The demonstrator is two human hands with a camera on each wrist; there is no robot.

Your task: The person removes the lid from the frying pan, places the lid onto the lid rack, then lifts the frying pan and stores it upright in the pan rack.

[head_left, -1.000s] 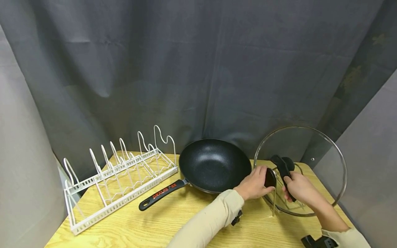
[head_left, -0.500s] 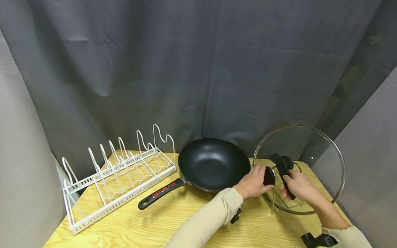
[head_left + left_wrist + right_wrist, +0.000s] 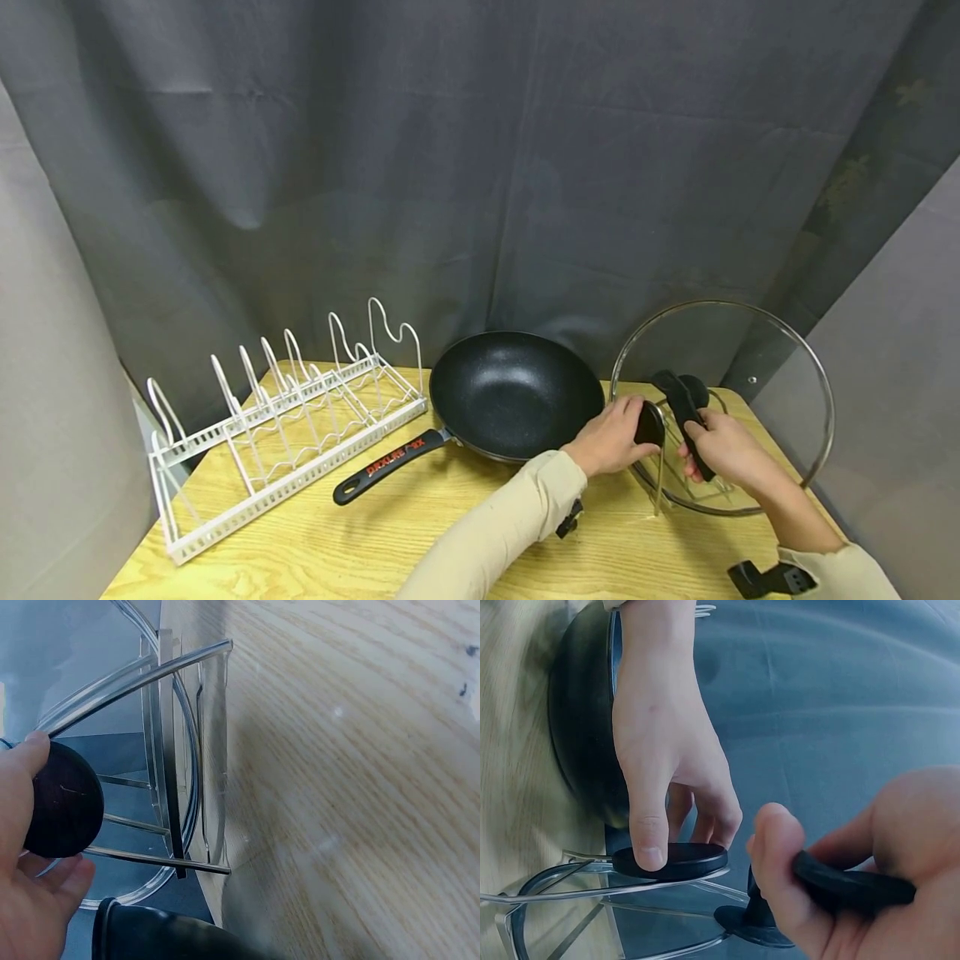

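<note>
A large glass lid (image 3: pixel 720 354) with a metal rim stands upright at the right of the table, leaning in a metal wire rack (image 3: pixel 660 479). My right hand (image 3: pixel 731 454) grips the lid's long black handle (image 3: pixel 684 417), its fingers curled around it; the handle shows in the right wrist view too. With thumb and fingers, my left hand (image 3: pixel 609 437) holds a round black disc (image 3: pixel 66 801) at the rack's front loop. Close beside that hand sits a black wok (image 3: pixel 517 396), its handle (image 3: pixel 390 467) pointing to the front left.
A white pan rack (image 3: pixel 292 450) with several upright wire dividers spans the left of the wooden table (image 3: pixel 352 554). A dark grey curtain (image 3: pixel 420 167) hangs behind, and pale panels (image 3: pixel 67 350) close in both sides.
The head view has shifted slightly. Both hands keep their hold on the handle and the disc, and the lid, wok and racks stay in place.
</note>
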